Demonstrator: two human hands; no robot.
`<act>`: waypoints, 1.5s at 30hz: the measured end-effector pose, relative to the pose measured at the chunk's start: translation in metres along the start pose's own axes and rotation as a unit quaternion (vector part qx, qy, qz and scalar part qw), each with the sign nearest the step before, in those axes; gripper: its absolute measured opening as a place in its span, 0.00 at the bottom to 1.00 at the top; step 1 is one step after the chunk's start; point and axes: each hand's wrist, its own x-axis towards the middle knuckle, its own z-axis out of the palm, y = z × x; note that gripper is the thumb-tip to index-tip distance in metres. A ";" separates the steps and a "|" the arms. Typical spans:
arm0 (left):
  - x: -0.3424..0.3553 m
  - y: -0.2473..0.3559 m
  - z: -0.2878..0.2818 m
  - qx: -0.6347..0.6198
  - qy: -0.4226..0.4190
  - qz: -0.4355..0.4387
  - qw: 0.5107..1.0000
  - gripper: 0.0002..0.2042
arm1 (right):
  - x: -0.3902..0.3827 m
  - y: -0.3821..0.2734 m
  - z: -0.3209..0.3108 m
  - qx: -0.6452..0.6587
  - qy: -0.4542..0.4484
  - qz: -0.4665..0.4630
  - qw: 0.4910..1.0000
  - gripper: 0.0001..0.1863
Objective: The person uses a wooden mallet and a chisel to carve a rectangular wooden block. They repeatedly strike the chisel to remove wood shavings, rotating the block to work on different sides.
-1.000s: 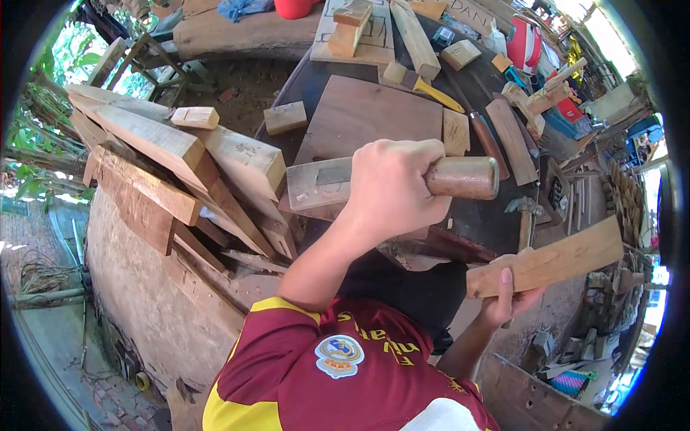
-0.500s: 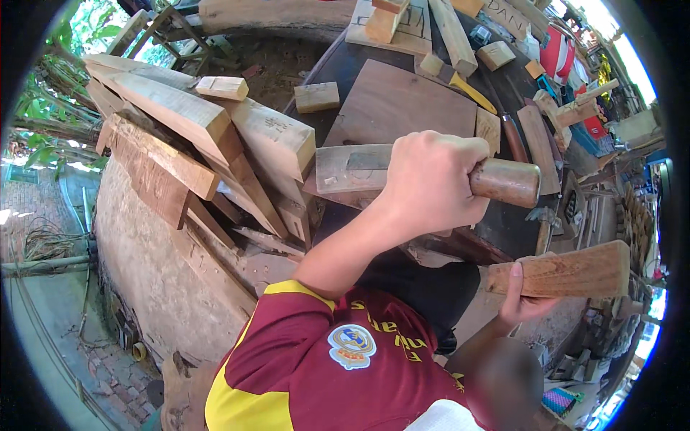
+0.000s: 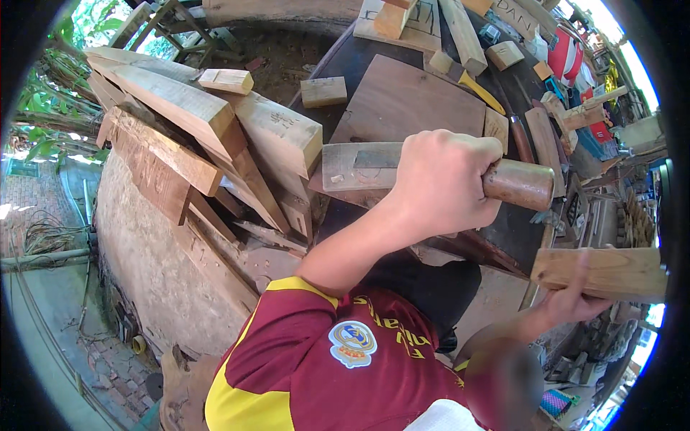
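Note:
In my left hand (image 3: 442, 183), at the centre, is a wooden tool (image 3: 348, 167) with a dark metal strip set in it; my fist is closed round it, with a round brown handle end sticking out to the right. Behind it a flat brown board (image 3: 402, 97) lies on the dark bench. Lower right, my right hand (image 3: 568, 302) grips a pale rectangular wood piece (image 3: 618, 269), its fingers wrapped round it. A yellow-handled tool (image 3: 481, 93) and a long brown-handled tool (image 3: 521, 136) lie beyond my left hand.
Thick planks (image 3: 180, 122) are stacked at a slant on the left, beside a rough pale slab (image 3: 144, 280). Small blocks (image 3: 323, 92) and marked boards (image 3: 370, 21) sit at the back of the bench (image 3: 348, 219). A red and white item (image 3: 564, 54) and clutter are at the back right.
My right hand has carried the wood piece rightward, changing its angle. My left hand, still round the tool, appears further right, as does much of the scene as the view shifts.

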 end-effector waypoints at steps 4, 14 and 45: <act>0.000 -0.001 0.004 0.015 0.010 -0.003 1.000 0.10 | 0.019 -0.027 0.025 0.054 0.106 0.103 0.988 0.39; -0.003 -0.012 0.001 0.083 -0.008 -0.013 0.996 0.11 | 0.007 0.007 0.015 -0.221 -0.203 -0.069 0.951 0.38; -0.069 -0.026 -0.103 0.298 -0.135 -0.152 0.933 0.25 | -0.121 0.032 -0.019 0.014 -0.216 0.214 0.953 0.36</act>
